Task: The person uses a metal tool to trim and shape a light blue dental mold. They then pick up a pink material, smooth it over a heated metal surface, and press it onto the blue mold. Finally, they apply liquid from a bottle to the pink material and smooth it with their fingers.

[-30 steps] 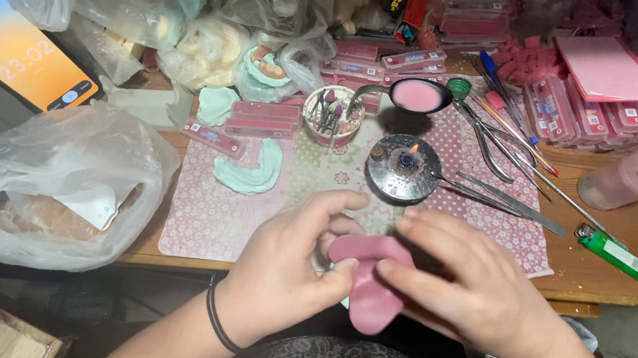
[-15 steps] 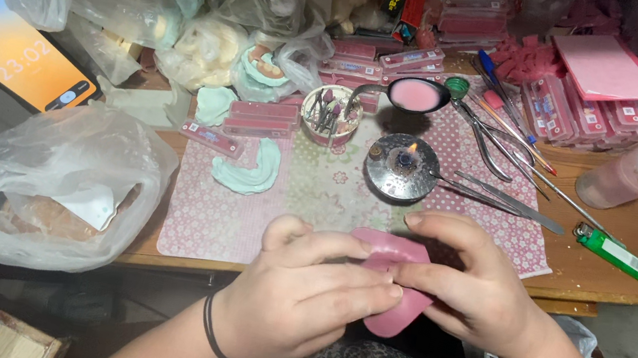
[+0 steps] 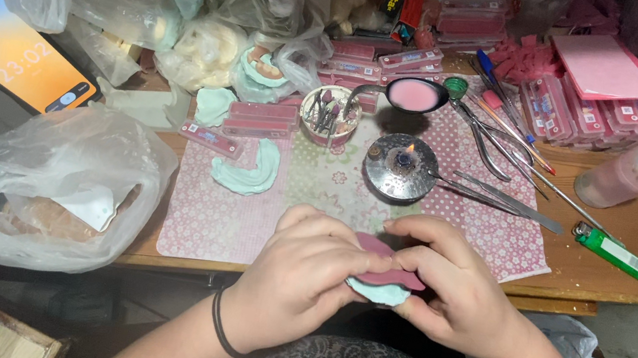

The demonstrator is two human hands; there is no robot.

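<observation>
Both hands meet just in front of the table's near edge. My left hand and my right hand together grip a soft pink sheet pressed over a pale green arch-shaped cast, whose edge shows underneath. My fingers curl over the sheet's top. A black band circles my left wrist. On the floral mat beyond lie a second pale green arch-shaped cast and a small round metal burner with a lit flame.
Metal hand tools, a green lighter and a squeeze bottle lie at right. A ladle holding pink material and a cup of small tools stand behind. A plastic bag and a lit phone sit left.
The pink sheet, earlier hanging loose from my fingers, is now folded down onto the green cast, and both hands have closed in around it.
</observation>
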